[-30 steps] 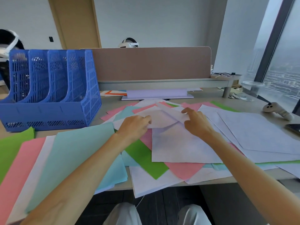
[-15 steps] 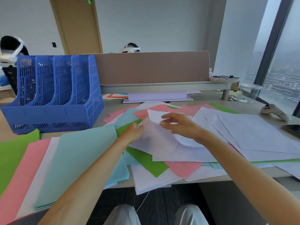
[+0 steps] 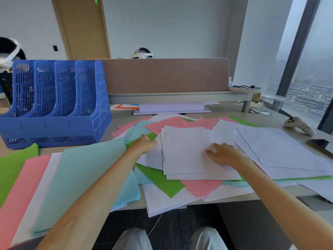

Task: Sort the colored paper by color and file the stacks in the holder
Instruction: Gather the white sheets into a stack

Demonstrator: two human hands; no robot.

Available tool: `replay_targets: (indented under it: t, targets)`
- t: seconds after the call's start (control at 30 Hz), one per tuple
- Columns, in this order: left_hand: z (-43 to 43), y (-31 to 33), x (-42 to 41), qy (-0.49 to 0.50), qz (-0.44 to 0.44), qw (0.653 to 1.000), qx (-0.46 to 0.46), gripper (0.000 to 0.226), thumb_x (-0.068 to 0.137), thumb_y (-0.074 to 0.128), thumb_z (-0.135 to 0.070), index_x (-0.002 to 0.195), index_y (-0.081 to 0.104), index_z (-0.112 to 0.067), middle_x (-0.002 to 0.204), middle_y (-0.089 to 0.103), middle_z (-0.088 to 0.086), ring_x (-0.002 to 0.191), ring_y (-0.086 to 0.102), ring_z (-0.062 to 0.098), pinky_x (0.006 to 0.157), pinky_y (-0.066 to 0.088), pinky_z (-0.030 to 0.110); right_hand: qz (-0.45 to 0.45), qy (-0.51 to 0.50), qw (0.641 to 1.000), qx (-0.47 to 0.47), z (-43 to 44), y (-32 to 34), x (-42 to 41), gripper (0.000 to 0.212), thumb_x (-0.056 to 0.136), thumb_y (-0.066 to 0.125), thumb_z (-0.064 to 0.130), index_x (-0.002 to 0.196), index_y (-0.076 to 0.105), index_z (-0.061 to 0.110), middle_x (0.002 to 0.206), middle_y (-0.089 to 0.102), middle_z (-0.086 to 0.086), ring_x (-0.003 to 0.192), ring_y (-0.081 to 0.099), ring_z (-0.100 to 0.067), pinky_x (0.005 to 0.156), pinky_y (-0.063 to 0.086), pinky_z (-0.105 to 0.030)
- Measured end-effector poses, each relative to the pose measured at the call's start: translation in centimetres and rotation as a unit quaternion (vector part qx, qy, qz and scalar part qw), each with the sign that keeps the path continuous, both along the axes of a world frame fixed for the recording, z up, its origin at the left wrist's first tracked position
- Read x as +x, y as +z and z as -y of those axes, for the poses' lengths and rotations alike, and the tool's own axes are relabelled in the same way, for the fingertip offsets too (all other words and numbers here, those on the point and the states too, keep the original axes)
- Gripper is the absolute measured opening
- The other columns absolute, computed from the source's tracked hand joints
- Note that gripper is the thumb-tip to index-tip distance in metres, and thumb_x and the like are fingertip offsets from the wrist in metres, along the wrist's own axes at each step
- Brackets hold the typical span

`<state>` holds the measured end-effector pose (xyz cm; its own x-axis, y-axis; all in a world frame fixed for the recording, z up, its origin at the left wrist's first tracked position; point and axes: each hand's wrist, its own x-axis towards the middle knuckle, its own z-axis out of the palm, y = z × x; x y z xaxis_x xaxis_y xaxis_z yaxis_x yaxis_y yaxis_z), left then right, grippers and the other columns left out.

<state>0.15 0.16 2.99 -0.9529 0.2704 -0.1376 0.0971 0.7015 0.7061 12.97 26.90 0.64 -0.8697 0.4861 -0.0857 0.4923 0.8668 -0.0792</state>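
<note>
A white sheet [image 3: 183, 150] lies on top of a mixed pile of pink, green, light blue and white paper in the middle of the desk. My left hand [image 3: 144, 145] is curled on the sheet's left edge. Flat on its right side rests my right hand [image 3: 223, 154], fingers spread. At the near left lie fanned stacks: green [image 3: 14, 168], pink [image 3: 23, 186], white [image 3: 42, 177] and light blue [image 3: 81, 177]. The blue mesh file holder [image 3: 54, 105] stands at the back left, and its slots look empty.
More white sheets [image 3: 279, 147] spread to the right. A white controller [image 3: 299, 125], a dark phone [image 3: 322, 144] and a clear cup [image 3: 273, 103] sit at the far right. A brown divider panel [image 3: 162, 76] closes the back. Some paper overhangs the desk's front edge.
The white sheet that both hands held lifted and curled half a second ago now lies flat on the pile. My right hand has moved right and opened flat on it.
</note>
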Motion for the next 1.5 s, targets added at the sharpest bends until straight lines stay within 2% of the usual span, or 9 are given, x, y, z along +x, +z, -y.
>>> replay_targets:
  t: [0.13, 0.3, 0.57, 0.83, 1.0, 1.13, 1.3, 1.4, 1.5]
  targets:
    - [-0.2, 0.8, 0.9, 0.01, 0.095, 0.983, 0.157, 0.032, 0.088, 0.064, -0.026, 0.112, 0.053, -0.007, 0.101, 0.059, 0.007, 0.087, 0.057, 0.018, 0.062, 0.054, 0.032, -0.025, 0.031, 0.999, -0.023, 1.0, 0.3, -0.4, 0.057, 0.095, 0.024, 0.062, 0.128, 0.046, 0.022, 0.133, 0.053, -0.013, 0.126, 0.044, -0.034, 0.101, 0.037, -0.045]
    - [0.2, 1.3, 1.7, -0.014, 0.179, 0.958, 0.222, 0.038, 0.092, 0.059, -0.013, 0.127, 0.047, -0.005, 0.113, 0.064, 0.015, 0.085, 0.066, 0.025, 0.064, 0.057, 0.036, -0.167, 0.028, 0.98, -0.106, -0.8, 1.3, -0.3, 0.056, 0.097, 0.037, 0.052, 0.143, 0.044, 0.021, 0.146, 0.046, -0.009, 0.134, 0.042, -0.029, 0.108, 0.035, -0.039]
    - [-1.0, 1.2, 2.3, -0.033, 0.202, 0.94, 0.272, 0.031, 0.092, 0.058, -0.006, 0.12, 0.046, -0.006, 0.104, 0.066, 0.014, 0.085, 0.064, 0.026, 0.079, 0.053, 0.036, -0.063, -0.032, 0.995, -0.073, -3.2, -0.4, 1.4, 0.034, 0.095, 0.021, 0.039, 0.102, 0.047, 0.019, 0.125, 0.048, -0.014, 0.118, 0.044, -0.032, 0.097, 0.036, -0.052]
    - [-3.5, 0.2, 2.1, -0.017, 0.136, 0.964, 0.228, 0.014, 0.087, 0.059, -0.004, 0.097, 0.048, -0.007, 0.103, 0.06, 0.012, 0.094, 0.058, 0.026, 0.091, 0.048, 0.038, -0.053, 0.063, 0.989, -0.123, -2.6, 0.2, 3.0, 0.04, 0.103, 0.021, 0.026, 0.13, 0.049, 0.012, 0.145, 0.041, -0.013, 0.136, 0.037, -0.029, 0.111, 0.028, -0.04]
    - [-4.1, 0.5, 1.7, -0.022, 0.157, 0.958, 0.24, 0.037, 0.088, 0.057, -0.007, 0.123, 0.047, 0.001, 0.11, 0.065, 0.017, 0.085, 0.062, 0.024, 0.068, 0.05, 0.031, -0.141, 0.04, 0.987, -0.058, -4.2, 0.8, 3.7, 0.045, 0.095, 0.05, 0.044, 0.135, 0.053, 0.024, 0.151, 0.037, -0.003, 0.138, 0.036, -0.023, 0.108, 0.03, -0.033]
    - [-4.0, 0.7, 1.6, 0.02, 0.185, 0.939, 0.291, 0.013, 0.091, 0.054, -0.001, 0.092, 0.046, -0.012, 0.075, 0.058, 0.007, 0.061, 0.054, 0.015, 0.063, 0.048, 0.031, -0.092, -0.032, 0.993, 0.067, -5.3, 0.4, 4.0, 0.077, 0.079, 0.05, 0.074, 0.143, 0.041, 0.032, 0.152, 0.03, -0.008, 0.139, 0.027, -0.028, 0.109, 0.022, -0.044]
    - [-3.9, 0.8, 1.4, 0.021, 0.195, 0.928, 0.317, 0.02, 0.089, 0.057, -0.003, 0.102, 0.046, -0.014, 0.089, 0.06, 0.007, 0.075, 0.056, 0.017, 0.079, 0.048, 0.038, -0.01, -0.106, 0.994, 0.019, -7.2, 1.1, 3.9, 0.103, 0.071, 0.04, 0.088, 0.153, 0.009, 0.033, 0.161, -0.005, -0.014, 0.145, -0.001, -0.045, 0.112, 0.007, -0.061]
    - [-3.9, 0.6, 1.2, 0.009, 0.198, 0.93, 0.311, 0.028, 0.09, 0.057, -0.005, 0.115, 0.045, -0.011, 0.105, 0.061, 0.012, 0.084, 0.06, 0.023, 0.077, 0.05, 0.039, 0.043, -0.108, 0.993, -0.025, -8.9, 1.5, 3.7, 0.115, 0.064, 0.03, 0.095, 0.154, 0.007, 0.026, 0.16, 0.01, -0.015, 0.145, 0.015, -0.042, 0.113, 0.019, -0.059]
    - [-4.2, 0.5, 1.3, -0.026, 0.205, 0.931, 0.3, 0.013, 0.093, 0.053, -0.006, 0.105, 0.055, -0.007, 0.095, 0.064, 0.011, 0.079, 0.061, 0.023, 0.075, 0.05, 0.034, 0.06, -0.042, 0.997, 0.025, -8.2, 1.8, 3.7, 0.092, 0.085, 0.027, 0.079, 0.151, 0.022, 0.016, 0.152, 0.034, -0.014, 0.137, 0.036, -0.034, 0.107, 0.034, -0.043]
